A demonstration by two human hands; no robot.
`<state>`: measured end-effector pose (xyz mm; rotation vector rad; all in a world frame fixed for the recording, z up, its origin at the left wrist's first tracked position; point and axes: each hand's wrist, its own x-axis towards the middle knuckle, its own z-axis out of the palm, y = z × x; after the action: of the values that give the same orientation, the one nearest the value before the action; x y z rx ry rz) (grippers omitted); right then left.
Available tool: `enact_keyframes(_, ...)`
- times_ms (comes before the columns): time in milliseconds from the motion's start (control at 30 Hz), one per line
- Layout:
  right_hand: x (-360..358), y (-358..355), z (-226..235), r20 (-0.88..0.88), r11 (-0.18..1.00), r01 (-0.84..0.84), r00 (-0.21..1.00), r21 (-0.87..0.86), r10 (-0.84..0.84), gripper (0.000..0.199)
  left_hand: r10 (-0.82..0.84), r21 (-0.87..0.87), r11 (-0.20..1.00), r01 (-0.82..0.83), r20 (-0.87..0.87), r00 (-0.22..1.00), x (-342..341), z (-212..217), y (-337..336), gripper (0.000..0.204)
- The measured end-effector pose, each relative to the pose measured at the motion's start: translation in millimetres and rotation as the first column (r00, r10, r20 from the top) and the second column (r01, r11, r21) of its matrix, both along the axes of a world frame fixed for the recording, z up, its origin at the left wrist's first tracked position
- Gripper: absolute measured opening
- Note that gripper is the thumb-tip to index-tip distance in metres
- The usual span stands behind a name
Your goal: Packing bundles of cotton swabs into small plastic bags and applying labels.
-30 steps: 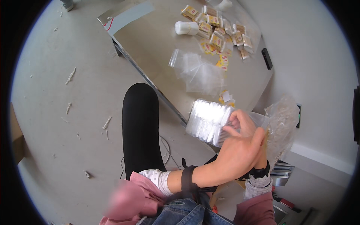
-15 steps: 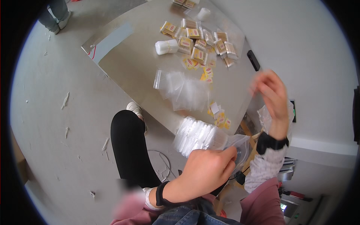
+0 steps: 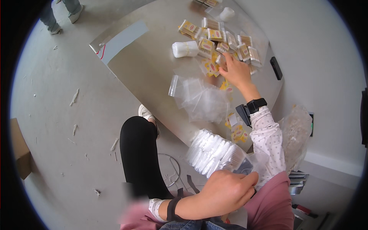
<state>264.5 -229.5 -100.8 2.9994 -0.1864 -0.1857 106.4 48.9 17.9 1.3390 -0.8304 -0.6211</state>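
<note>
My left hand (image 3: 226, 191) is closed around the end of a clear plastic bag (image 3: 214, 151) packed with rows of white cotton sticks, held low over my lap. My right hand (image 3: 235, 71) is stretched out over the grey table (image 3: 145, 65), with its fingers spread. Its fingertips touch the near edge of a heap of small yellow-and-white boxes (image 3: 214, 36). I cannot see anything gripped in that hand. A loose pile of empty clear bags (image 3: 203, 99) lies between the two hands.
A white bundle (image 3: 184, 49) lies left of the boxes and a black slab (image 3: 276, 68) at the table's right edge. Yellow paper labels (image 3: 237, 130) lie near my right sleeve. A crinkled plastic sack (image 3: 295, 134) is on the right, a cardboard box (image 3: 17, 153) far left, and another person's feet (image 3: 61, 15) at top left.
My right hand left the bag and reached forward across the table to the heap of boxes. My left hand took over the bag and lowered it toward my lap.
</note>
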Motion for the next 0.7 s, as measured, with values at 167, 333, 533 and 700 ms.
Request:
enact_keyframes(167,-26.2,-18.9,27.3,-0.031,0.988,0.151,0.988,-0.043,-0.152,0.045,-0.033,0.033,0.999,0.033,0.028,0.999,1.4,6.4,-0.3,0.008)
enact_keyframes(333,-109.6,2.5,110.4,-0.072,0.025,0.105,0.811,0.994,-0.58,0.039,0.057,-0.051,0.997,-0.06,-0.052,0.997,-5.3,-0.4,-6.1,0.014)
enact_keyframes(533,-237.5,23.9,215.0,-0.184,-0.21,0.074,0.796,0.975,-0.576,0.039,-0.044,-0.252,0.967,-0.023,-0.257,0.965,-21.0,11.9,-38.6,0.013)
enact_keyframes(700,-296.4,67.9,231.3,0.292,0.329,-0.09,0.711,0.94,-0.64,0.033,0.007,-0.124,0.991,-0.052,-0.338,0.941,-22.0,4.3,-31.8,0.012)
